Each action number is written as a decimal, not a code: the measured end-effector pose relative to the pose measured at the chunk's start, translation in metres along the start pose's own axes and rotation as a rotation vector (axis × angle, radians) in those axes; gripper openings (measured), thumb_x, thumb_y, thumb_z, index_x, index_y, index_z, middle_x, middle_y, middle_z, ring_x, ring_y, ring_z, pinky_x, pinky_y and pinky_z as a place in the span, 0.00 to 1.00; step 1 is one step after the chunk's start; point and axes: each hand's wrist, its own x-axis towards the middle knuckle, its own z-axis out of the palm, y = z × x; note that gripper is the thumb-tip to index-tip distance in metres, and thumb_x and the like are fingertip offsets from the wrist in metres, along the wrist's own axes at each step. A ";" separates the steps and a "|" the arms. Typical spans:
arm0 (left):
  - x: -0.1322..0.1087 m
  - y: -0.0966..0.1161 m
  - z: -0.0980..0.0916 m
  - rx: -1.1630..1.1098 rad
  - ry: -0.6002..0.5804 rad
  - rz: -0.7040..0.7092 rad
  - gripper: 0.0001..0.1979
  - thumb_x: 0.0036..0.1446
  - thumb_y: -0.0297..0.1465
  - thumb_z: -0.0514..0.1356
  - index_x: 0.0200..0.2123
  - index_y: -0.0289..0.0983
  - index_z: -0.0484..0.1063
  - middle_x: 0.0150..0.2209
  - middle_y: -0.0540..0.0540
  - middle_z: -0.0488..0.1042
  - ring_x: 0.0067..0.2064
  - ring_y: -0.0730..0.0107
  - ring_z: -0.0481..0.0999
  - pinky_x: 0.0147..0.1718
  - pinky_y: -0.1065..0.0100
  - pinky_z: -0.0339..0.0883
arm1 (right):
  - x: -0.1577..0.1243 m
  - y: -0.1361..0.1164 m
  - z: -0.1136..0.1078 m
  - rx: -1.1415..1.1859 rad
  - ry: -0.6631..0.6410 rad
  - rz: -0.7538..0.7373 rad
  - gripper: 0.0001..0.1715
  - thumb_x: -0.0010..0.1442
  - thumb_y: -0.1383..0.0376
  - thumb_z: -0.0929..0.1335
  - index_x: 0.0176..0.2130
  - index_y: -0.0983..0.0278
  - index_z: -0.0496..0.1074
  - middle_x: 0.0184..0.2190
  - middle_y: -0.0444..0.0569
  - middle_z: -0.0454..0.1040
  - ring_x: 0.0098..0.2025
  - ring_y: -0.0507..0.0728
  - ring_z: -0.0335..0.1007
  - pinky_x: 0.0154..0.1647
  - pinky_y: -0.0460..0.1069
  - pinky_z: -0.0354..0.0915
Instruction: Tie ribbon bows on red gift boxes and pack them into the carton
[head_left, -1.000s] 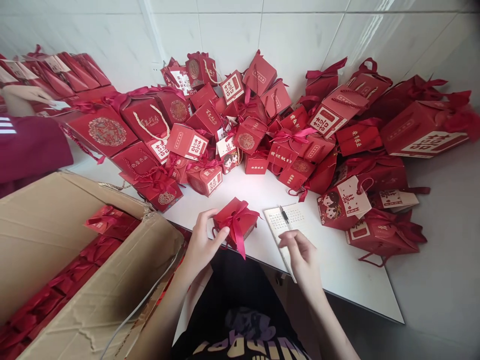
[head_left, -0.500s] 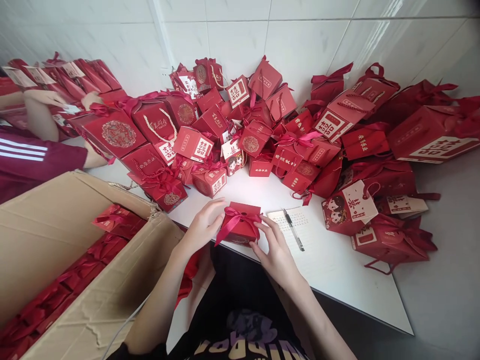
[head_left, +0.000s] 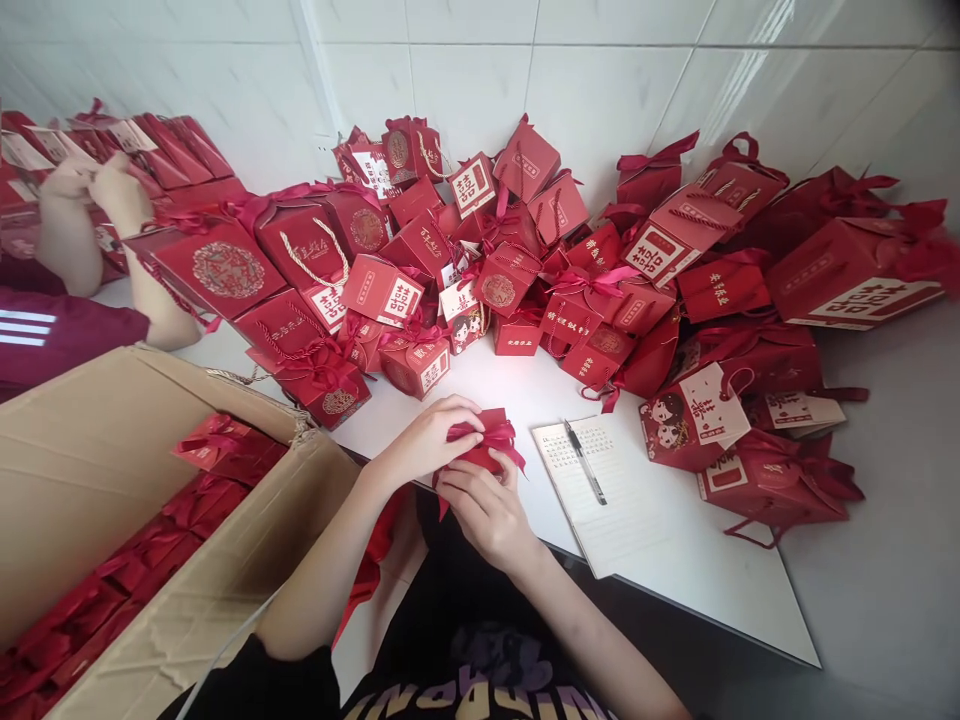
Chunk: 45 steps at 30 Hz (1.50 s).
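Observation:
A small red gift box (head_left: 491, 417) with a ribbon bow (head_left: 501, 436) is at the front edge of the white table. My left hand (head_left: 437, 440) grips its left and upper side, fingers bent over the top. My right hand (head_left: 486, 512) is closed round the near side, with fingertips at the bow and the front. Between them the hands hide most of the box's front. One ribbon tail hangs below, near the table edge.
A notebook (head_left: 600, 490) with a black pen (head_left: 585, 462) lies to the right. Many red gift boxes (head_left: 382, 290) are heaped along the tiled wall. At left stands an open carton (head_left: 195, 610) holding more red boxes. Beyond it a co-worker's hands (head_left: 112, 190) work among red bags.
Both hands have shifted on the box: the left now reaches over its top, the right has moved left across its front. The box appears turned. The co-worker's hands have come together.

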 end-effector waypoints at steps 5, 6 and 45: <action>-0.005 -0.004 0.010 -0.025 0.057 -0.046 0.06 0.57 0.32 0.55 0.32 0.39 0.72 0.47 0.45 0.69 0.50 0.64 0.70 0.53 0.61 0.62 | 0.002 0.001 -0.035 0.279 -0.056 -0.059 0.06 0.59 0.70 0.64 0.36 0.62 0.70 0.29 0.46 0.77 0.35 0.54 0.74 0.49 0.56 0.63; -0.005 -0.005 0.012 -0.039 0.061 -0.051 0.07 0.57 0.33 0.55 0.32 0.39 0.72 0.47 0.45 0.69 0.50 0.64 0.70 0.53 0.61 0.61 | 0.002 0.004 -0.042 0.329 -0.012 -0.012 0.07 0.59 0.70 0.63 0.35 0.61 0.69 0.27 0.46 0.76 0.32 0.54 0.73 0.43 0.55 0.66; -0.006 -0.013 0.018 -0.145 0.098 -0.039 0.05 0.55 0.32 0.58 0.30 0.39 0.72 0.46 0.45 0.69 0.47 0.66 0.72 0.49 0.64 0.67 | -0.008 0.030 -0.058 0.539 -0.369 1.022 0.23 0.56 0.49 0.64 0.21 0.63 0.64 0.16 0.40 0.61 0.20 0.49 0.55 0.22 0.45 0.54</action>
